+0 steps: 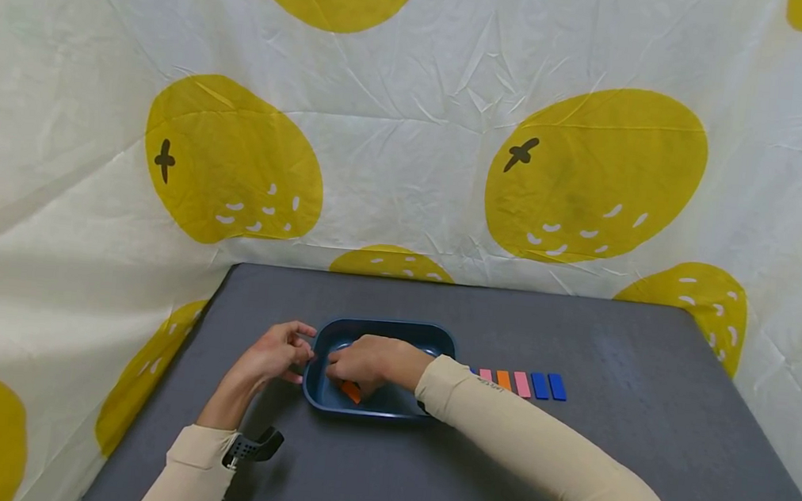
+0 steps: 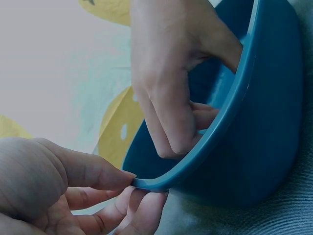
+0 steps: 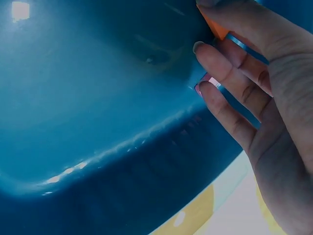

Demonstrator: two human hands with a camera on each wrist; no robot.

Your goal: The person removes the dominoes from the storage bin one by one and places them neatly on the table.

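A blue rectangular tub (image 1: 375,415) sits on the dark table. My left hand (image 1: 281,351) pinches its left rim, thumb on one side and fingertips on the other, as the left wrist view shows up close. My right hand (image 1: 368,361) reaches down into the tub. Between its thumb and index finger is an orange block (image 3: 216,24), which it appears to pinch; the same block shows below the hand in the head view. A pink piece (image 3: 200,87) is partly hidden behind the other fingers of that hand.
Right of the tub, several flat blocks stand in a row: pink (image 1: 521,384), orange (image 1: 503,380) and blue (image 1: 557,387). My right sleeve covers the row's left end. A white curtain (image 1: 407,179) with yellow fruit prints hangs behind the grey table (image 1: 641,454).
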